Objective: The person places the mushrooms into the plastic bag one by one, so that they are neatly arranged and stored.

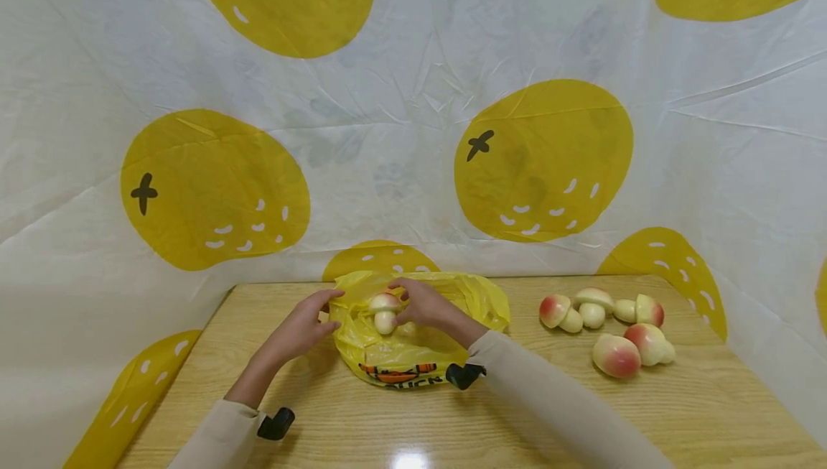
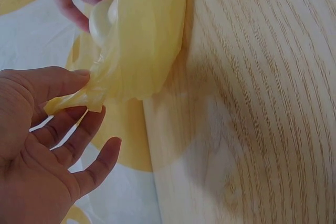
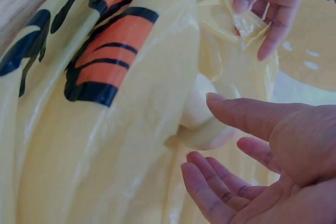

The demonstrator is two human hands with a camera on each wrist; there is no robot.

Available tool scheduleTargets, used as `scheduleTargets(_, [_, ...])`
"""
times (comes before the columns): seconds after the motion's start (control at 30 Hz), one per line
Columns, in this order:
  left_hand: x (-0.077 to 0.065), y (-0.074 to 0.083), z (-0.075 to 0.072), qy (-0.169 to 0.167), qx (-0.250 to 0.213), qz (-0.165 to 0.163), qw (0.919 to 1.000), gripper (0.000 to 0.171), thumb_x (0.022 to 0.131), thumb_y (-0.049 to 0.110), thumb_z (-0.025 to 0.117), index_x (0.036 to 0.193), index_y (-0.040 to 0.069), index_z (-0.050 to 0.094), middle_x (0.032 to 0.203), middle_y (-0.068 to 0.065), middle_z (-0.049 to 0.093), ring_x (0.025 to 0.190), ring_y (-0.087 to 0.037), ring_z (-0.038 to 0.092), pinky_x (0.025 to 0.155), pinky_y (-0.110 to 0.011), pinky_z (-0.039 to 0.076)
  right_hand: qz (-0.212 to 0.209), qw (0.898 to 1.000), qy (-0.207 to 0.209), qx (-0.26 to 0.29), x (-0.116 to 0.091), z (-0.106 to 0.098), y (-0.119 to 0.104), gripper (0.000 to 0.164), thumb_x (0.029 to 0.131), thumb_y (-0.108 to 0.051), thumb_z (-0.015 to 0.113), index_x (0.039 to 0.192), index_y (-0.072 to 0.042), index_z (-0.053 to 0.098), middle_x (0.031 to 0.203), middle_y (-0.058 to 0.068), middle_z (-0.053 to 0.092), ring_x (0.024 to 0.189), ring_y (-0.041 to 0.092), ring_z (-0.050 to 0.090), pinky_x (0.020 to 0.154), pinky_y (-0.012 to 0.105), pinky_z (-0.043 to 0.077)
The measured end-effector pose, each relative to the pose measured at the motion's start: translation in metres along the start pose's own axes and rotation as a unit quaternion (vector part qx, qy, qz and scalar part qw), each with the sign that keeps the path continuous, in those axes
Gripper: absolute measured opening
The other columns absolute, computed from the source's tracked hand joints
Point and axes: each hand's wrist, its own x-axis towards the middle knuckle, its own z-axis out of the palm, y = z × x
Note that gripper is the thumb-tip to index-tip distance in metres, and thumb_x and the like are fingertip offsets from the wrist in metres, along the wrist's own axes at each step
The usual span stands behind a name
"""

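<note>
A yellow plastic bag with a printed orange-and-black design lies on the table with its mouth facing up. My left hand is at the bag's left edge; in the left wrist view its thumb and index finger pinch the thin plastic. Inside the bag's opening is a toy mushroom, with a cream stem and a red-tinged cap. Just right of it is my right hand. In the right wrist view, its thumb lies close to the mushroom and the fingers are spread apart; contact is unclear.
To the right of the bag, several similar mushrooms lie grouped on the wooden table. A white sheet with yellow fruit prints hangs behind the table and at its sides.
</note>
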Motion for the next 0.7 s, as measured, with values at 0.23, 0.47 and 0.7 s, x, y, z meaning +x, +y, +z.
scheduleTargets(0.23, [0.001, -0.002, 0.001, 0.000, -0.001, -0.003, 1.0000, 0.058, 0.094, 0.003, 0.071, 0.147, 0.000, 0.049, 0.144, -0.021, 0.053, 0.117, -0.035, 0.058, 0.091, -0.047, 0.054, 0.005, 1.000, -0.005, 0.006, -0.012, -0.012, -0.005, 0.076, 0.085, -0.011, 0.084, 0.151, -0.007, 0.046, 0.137, 0.024, 0.056, 0.112, 0.036, 0.064, 0.087, 0.045, 0.056])
scheduleTargets(0.47, [0.002, -0.003, 0.002, 0.002, 0.000, 0.000, 1.0000, 0.057, 0.094, 0.003, 0.071, 0.146, -0.001, 0.050, 0.144, -0.021, 0.054, 0.116, -0.036, 0.059, 0.092, -0.048, 0.054, -0.001, 0.999, -0.019, 0.033, -0.027, -0.027, -0.010, 0.072, 0.087, -0.011, 0.082, 0.150, -0.009, 0.048, 0.140, 0.026, 0.054, 0.124, 0.043, 0.058, 0.092, 0.048, 0.055])
scheduleTargets(0.7, [0.002, -0.002, 0.001, 0.001, 0.003, 0.005, 1.0000, 0.058, 0.094, 0.003, 0.072, 0.147, -0.001, 0.049, 0.144, -0.021, 0.053, 0.116, -0.036, 0.059, 0.091, -0.048, 0.054, -0.017, 0.999, -0.026, 0.030, -0.036, -0.039, -0.011, 0.071, 0.087, -0.015, 0.082, 0.149, -0.010, 0.049, 0.135, 0.023, 0.058, 0.125, 0.041, 0.058, 0.095, 0.047, 0.054])
